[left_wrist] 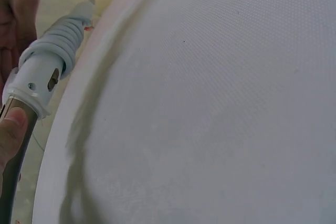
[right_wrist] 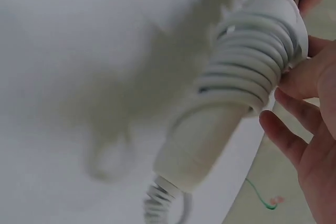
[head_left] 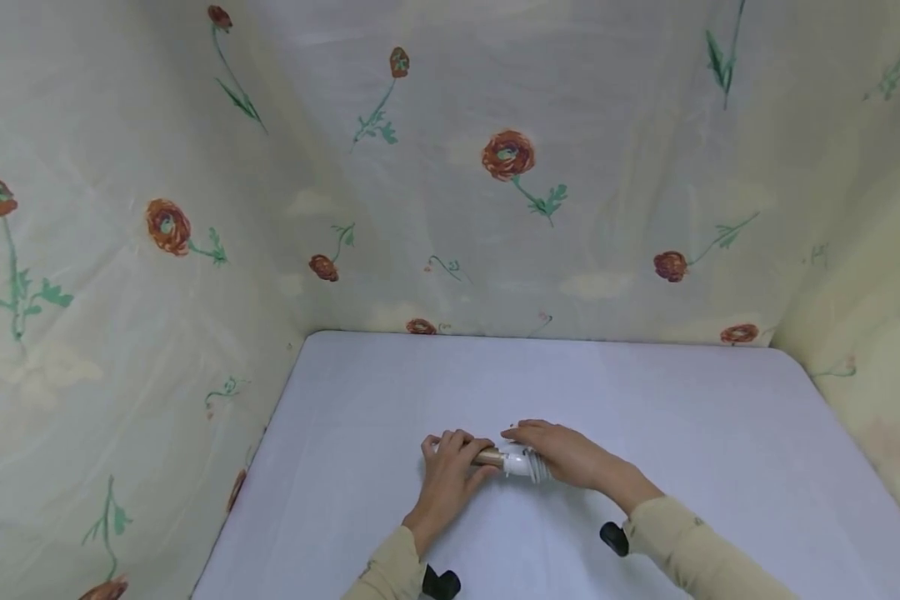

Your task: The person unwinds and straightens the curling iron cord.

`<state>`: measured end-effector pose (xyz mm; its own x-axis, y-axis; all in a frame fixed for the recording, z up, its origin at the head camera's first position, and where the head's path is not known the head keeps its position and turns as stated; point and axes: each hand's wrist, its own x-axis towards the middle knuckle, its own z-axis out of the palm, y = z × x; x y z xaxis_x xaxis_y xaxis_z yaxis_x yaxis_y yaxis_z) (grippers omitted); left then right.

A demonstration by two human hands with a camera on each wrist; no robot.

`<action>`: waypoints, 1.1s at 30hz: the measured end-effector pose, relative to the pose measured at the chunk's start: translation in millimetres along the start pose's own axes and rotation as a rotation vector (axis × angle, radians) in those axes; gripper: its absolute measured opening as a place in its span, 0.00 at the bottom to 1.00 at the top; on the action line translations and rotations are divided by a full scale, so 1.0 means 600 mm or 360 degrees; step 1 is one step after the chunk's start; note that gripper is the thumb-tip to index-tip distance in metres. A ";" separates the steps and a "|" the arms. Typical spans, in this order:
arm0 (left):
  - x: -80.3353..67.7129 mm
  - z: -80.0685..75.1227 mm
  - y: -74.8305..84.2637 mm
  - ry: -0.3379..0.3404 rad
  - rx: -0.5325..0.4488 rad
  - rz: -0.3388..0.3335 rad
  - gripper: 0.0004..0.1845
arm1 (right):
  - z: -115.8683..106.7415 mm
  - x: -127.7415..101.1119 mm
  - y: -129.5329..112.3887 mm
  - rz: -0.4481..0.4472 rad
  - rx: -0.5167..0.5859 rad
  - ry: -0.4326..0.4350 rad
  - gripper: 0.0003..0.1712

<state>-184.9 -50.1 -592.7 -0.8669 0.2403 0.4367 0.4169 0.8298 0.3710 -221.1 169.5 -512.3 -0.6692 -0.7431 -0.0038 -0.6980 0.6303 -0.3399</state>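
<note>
A curling iron with a gold-brown barrel and white handle is held level, close over the white table. White cord is wound in several tight turns round the handle, and its ribbed sleeve sticks out at the handle's end. My left hand grips the barrel; its thumb presses on the metal near the white collar. Over the wound cord lies my right hand, fingers loosely extended. In the right wrist view its fingertips touch the side of the coils.
The white table has a rounded far edge. Flower-printed curtains hang behind it and at both sides. A dark wrist camera sits by the right sleeve, another dark device by the left.
</note>
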 end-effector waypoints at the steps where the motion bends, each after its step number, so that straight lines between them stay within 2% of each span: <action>1: 0.000 -0.001 -0.002 -0.0006 0.0003 0.0001 0.19 | -0.001 0.002 0.002 -0.0024 -0.0002 -0.0020 0.28; 10: -0.001 -0.006 -0.007 -0.0048 0.0041 -0.0002 0.20 | -0.017 0.018 0.021 -0.0142 -0.0035 -0.0193 0.17; 14: -0.002 -0.008 -0.007 -0.0061 0.0036 -0.0003 0.20 | -0.021 0.020 0.028 -0.0186 -0.0055 -0.0193 0.13; 18: -0.001 -0.013 -0.008 -0.0056 0.0015 -0.0008 0.20 | -0.022 0.019 0.033 -0.0230 -0.0121 -0.0099 0.11; 23: -0.011 -0.014 0.003 -0.0112 0.0006 -0.0029 0.21 | -0.010 0.000 0.039 -0.0232 -0.0214 0.0015 0.08; 27: -0.009 -0.017 0.006 -0.0155 0.0014 -0.0038 0.21 | -0.014 -0.005 0.038 -0.0237 -0.0329 0.0102 0.06; 33: 0.000 -0.020 0.003 -0.0128 -0.0016 -0.0044 0.21 | -0.026 -0.006 0.032 -0.0220 -0.0436 0.0247 0.04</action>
<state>-181.1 -54.6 -582.3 -0.8970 0.2577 0.3591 0.3951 0.8316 0.3902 -236.4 187.7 -504.4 -0.5798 -0.7957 0.1752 -0.8131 0.5789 -0.0621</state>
